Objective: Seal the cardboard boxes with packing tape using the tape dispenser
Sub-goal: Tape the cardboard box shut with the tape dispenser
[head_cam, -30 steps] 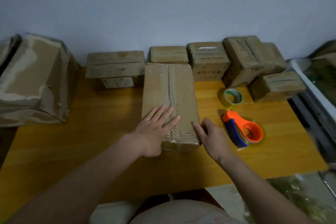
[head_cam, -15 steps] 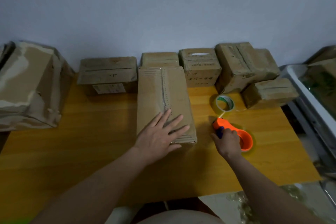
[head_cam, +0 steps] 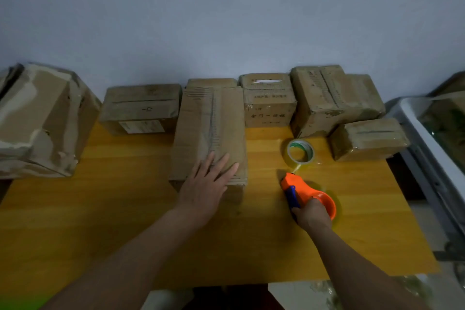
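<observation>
A long cardboard box (head_cam: 208,121) lies lengthwise on the wooden table (head_cam: 120,209), a taped seam running down its top. My left hand (head_cam: 205,184) rests flat on the box's near end, fingers spread. To the right, my right hand (head_cam: 310,214) grips the orange tape dispenser (head_cam: 304,190) with its blue blade guard, low over the table and beside the box. A loose roll of clear tape (head_cam: 300,152) lies just beyond the dispenser.
Several taped boxes line the wall: one marked box (head_cam: 141,106) at left, a printed box (head_cam: 268,98) behind, two at right (head_cam: 332,95) (head_cam: 367,138). A large battered box (head_cam: 40,118) sits at far left. A white tray edge (head_cam: 427,131) borders the table's right.
My right hand left the box's near corner, reached right and took hold of the orange dispenser, drawing it slightly toward me. My left hand stayed flat on the box.
</observation>
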Tool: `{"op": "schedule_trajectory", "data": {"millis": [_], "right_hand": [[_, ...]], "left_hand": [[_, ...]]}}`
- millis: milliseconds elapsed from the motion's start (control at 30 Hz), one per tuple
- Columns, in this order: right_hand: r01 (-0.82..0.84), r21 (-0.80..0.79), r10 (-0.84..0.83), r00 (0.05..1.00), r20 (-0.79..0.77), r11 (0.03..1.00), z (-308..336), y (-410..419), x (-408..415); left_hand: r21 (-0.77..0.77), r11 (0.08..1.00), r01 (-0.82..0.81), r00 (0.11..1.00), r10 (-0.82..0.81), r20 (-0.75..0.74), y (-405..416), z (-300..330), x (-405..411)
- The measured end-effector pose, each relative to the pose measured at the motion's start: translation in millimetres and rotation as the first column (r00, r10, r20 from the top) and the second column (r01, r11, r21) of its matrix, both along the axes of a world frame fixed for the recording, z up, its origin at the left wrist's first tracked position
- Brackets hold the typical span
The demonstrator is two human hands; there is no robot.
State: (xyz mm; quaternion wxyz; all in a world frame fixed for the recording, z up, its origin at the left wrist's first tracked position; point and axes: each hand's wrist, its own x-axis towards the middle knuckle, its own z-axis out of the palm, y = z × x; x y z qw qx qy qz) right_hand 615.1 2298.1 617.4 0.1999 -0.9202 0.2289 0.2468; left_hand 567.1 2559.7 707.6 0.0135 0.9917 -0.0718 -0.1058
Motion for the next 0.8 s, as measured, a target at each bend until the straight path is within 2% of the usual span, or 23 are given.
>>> {"op": "schedule_trajectory", "data": {"millis": [133, 200, 267, 333, 400, 467, 567, 667, 800], "right_hand": [[-0.097, 0.108, 0.082, 0.987, 0.135, 0.989, 12.5, -14.2, -2.3], [-0.162, 0.285, 0.104, 0.972, 0.209, 0.945, 27.6, -19.8, -4.5], [-0.218, 0.555, 0.087, 0.964, 0.253, 0.803, 53.5, -23.0, -9.2], [-0.287, 0.718, 0.119, 0.954, 0.276, 0.634, 82.2, -24.7, -13.6], [-0.372, 0.767, 0.209, 0.928, 0.307, 0.523, 104.4, -26.5, -15.6], [-0.416, 0.791, 0.274, 0.907, 0.321, 0.449, 119.6, -27.5, -15.1], [-0.433, 0.805, 0.316, 0.893, 0.321, 0.405, 135.5, -28.1, -11.8], [-0.45, 0.801, 0.349, 0.88, 0.323, 0.395, 143.5, -26.0, -10.3], [-0.468, 0.79, 0.417, 0.858, 0.3, 0.395, 147.8, -23.3, -8.2]], "left_hand": [[-0.136, 0.989, -0.063, 0.998, 0.059, -0.033, -4.7, 12.6, -2.9], [-0.251, 0.953, -0.168, 0.986, 0.16, -0.052, -17.4, 27.1, -0.3], [-0.419, 0.865, -0.275, 0.959, 0.276, -0.058, -32.9, 45.2, 9.5], [-0.574, 0.73, -0.371, 0.922, 0.363, -0.134, -42.5, 62.2, 25.1], [-0.676, 0.594, -0.437, 0.895, 0.357, -0.266, -42.8, 74.8, 42.0], [-0.71, 0.541, -0.451, 0.893, 0.263, -0.366, -38.3, 88.9, 50.9], [-0.747, 0.426, -0.51, 0.853, 0.138, -0.504, -28.2, 100.8, 47.7], [-0.801, 0.369, -0.471, 0.871, 0.052, -0.488, -18.1, 96.8, 38.6], [-0.822, 0.303, -0.481, 0.867, 0.026, -0.498, -14.3, 92.9, 27.8]]}}
